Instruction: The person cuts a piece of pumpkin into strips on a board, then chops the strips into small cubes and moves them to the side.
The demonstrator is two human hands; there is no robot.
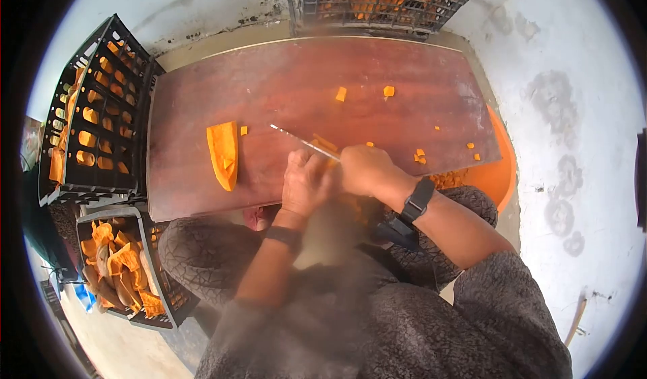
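Observation:
My right hand (pixel 369 170) is closed round the handle of a knife (pixel 300 140), whose thin blade points up and left over the board. My left hand (pixel 304 182) is curled just left of it, fingers bent against an orange pumpkin piece (pixel 325 142) that the blade and hands partly cover. A long pumpkin slice (pixel 223 156) lies on the red-brown board (pixel 283 82) to the left, with a small cube (pixel 244 130) beside it. Further cubes (pixel 389 91) are scattered on the right half of the board.
Black crates of pumpkin pieces stand at the left (pixel 101 109) and far side (pixel 384 5). A lower crate (pixel 178 285) holds slices, some with brownish skin. An orange basin (pixel 500 170) with cut bits sits under the board's right edge. A white wall (pixel 566 55) rises at the right.

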